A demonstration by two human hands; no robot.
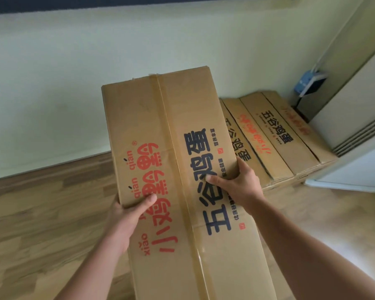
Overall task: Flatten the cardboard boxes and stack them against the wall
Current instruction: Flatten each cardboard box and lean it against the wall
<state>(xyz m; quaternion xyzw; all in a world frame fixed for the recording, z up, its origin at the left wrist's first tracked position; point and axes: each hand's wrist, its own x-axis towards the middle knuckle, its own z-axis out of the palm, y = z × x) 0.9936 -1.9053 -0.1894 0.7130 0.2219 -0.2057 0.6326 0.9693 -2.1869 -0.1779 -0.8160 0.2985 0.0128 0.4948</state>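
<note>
A long brown cardboard box [160, 131] with red and black printed characters and a tape strip down its middle fills the centre of the view, held up off the floor. My left hand [128, 215] grips its left edge, thumb on top. My right hand [236, 182] grips its right edge, thumb pressed on the black print. Behind it to the right, several flattened cardboard boxes [275, 135] of the same print lean in a stack by the wall [74, 72].
Wooden floor [41, 213] stretches to the left and below. A white floor-standing unit with a vent grille [359, 135] stands at the right. A blue and dark object [307, 83] sits in the corner behind the stack.
</note>
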